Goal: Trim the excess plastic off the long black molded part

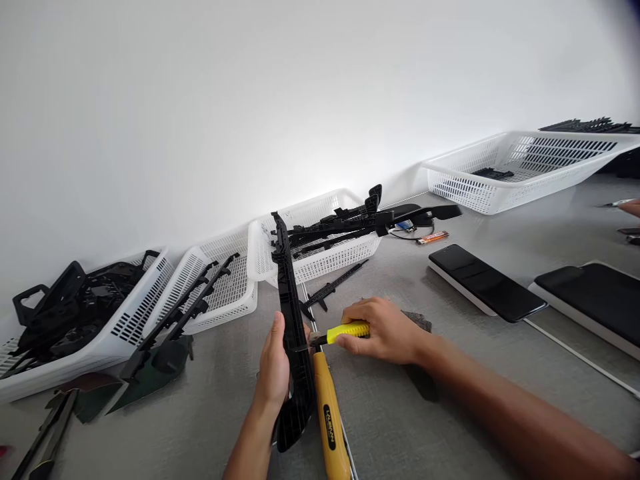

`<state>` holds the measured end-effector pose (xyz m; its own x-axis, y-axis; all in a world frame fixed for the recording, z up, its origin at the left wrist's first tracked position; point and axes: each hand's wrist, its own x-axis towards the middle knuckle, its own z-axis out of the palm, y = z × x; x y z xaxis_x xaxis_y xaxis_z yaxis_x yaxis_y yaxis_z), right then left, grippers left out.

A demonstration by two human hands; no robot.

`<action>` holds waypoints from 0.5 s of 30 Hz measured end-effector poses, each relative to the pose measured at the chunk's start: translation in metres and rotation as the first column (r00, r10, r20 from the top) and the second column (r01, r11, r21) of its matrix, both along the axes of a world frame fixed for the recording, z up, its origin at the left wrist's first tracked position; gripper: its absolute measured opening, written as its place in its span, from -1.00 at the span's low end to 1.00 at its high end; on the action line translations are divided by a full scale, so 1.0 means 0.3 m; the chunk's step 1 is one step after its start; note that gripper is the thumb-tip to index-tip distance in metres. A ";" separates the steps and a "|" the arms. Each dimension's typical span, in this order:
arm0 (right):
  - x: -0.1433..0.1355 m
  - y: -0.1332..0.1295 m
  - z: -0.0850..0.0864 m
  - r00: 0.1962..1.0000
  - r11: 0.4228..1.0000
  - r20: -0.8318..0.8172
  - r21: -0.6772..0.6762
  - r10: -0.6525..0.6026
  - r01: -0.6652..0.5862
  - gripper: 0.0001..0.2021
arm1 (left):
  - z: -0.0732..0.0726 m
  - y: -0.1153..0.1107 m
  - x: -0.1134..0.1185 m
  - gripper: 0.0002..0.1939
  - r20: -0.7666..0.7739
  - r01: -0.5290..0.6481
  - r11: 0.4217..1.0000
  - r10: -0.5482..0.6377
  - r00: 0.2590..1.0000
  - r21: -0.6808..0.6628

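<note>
A long black plastic part (294, 320) stands tilted in my left hand (274, 367), whose thumb lies on its left side while the other fingers are mostly hidden behind it. My right hand (383, 330) is closed around a yellow utility knife (349, 331). The knife's blade end touches or nearly touches the right edge of the black part. Just right of the part, a yellow-handled tool (330, 417) lies on the grey table (225, 400). Behind the hands rests a black caliper (333, 289).
White baskets (325, 267) with black parts line the wall, and another basket (487, 199) stands back right. At right lie a phone on a white box (485, 280) and a second dark-topped box (595, 300). Another person's fingers (631, 207) show at the right edge.
</note>
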<state>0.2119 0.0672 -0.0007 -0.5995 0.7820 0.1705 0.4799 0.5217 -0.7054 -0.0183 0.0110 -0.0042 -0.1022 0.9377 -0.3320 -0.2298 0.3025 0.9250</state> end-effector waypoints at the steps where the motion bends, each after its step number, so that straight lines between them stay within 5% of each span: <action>1: 0.002 0.002 0.000 1.000 1.000 0.002 -0.013 0.003 -0.003 -0.52 | 0.004 0.000 0.001 -0.24 -0.016 0.000 1.000 0.000 1.000 -0.004; 10: 0.021 0.013 0.007 0.990 0.982 0.063 -0.145 0.129 -0.119 -0.44 | -0.013 -0.002 -0.001 -0.28 0.025 -0.014 1.000 0.014 1.000 0.003; 15: 0.025 0.029 0.004 0.993 0.992 0.095 -0.099 -0.067 0.076 -0.36 | -0.030 -0.001 -0.010 -0.32 0.056 -0.066 0.998 0.067 0.996 -0.017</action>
